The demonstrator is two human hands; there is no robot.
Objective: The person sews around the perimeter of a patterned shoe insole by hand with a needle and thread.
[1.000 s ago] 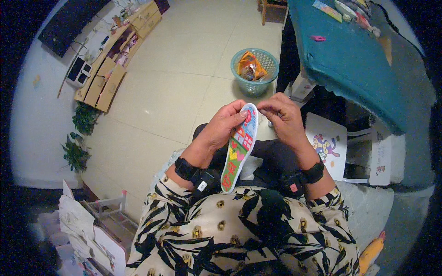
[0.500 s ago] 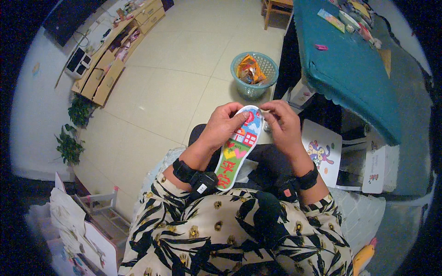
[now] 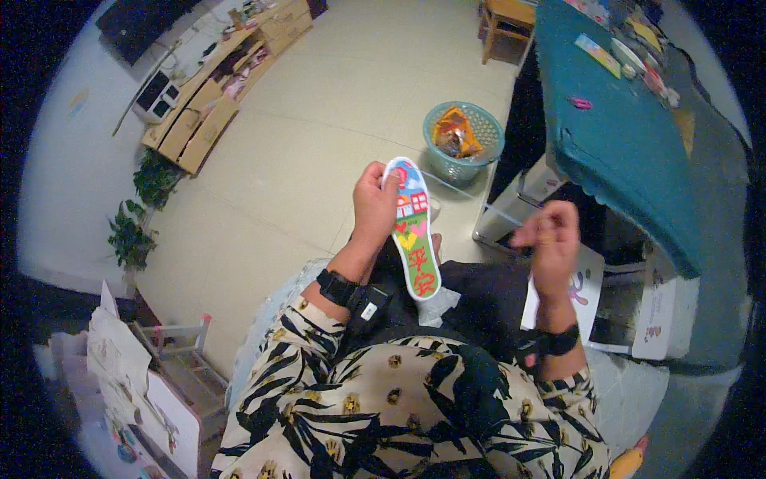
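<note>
An embroidered insole [image 3: 410, 227] with a white rim is held up over my lap, its colourful stitched face toward me. My left hand [image 3: 373, 209] grips its upper left edge, the thumb lying on the patterned side. From the insole's upper right edge a pale thread [image 3: 482, 199] runs taut to my right hand [image 3: 552, 249]. That hand is well off to the right, its fingers pinched at the thread's end and smeared by motion. Whether a needle is between them cannot be made out.
A green plastic basket [image 3: 465, 168] with orange wrappers stands on the tiled floor ahead. To the right is a table with a teal cloth [image 3: 614, 152]. Below it sits a white board with a cartoon figure [image 3: 589, 291]. A crumpled white piece [image 3: 439, 307] lies on my lap.
My right hand has pulled away from the insole to the right, drawing the thread out straight. The insole, still in my left hand, has tipped more upright. The whole view has shifted slightly.
</note>
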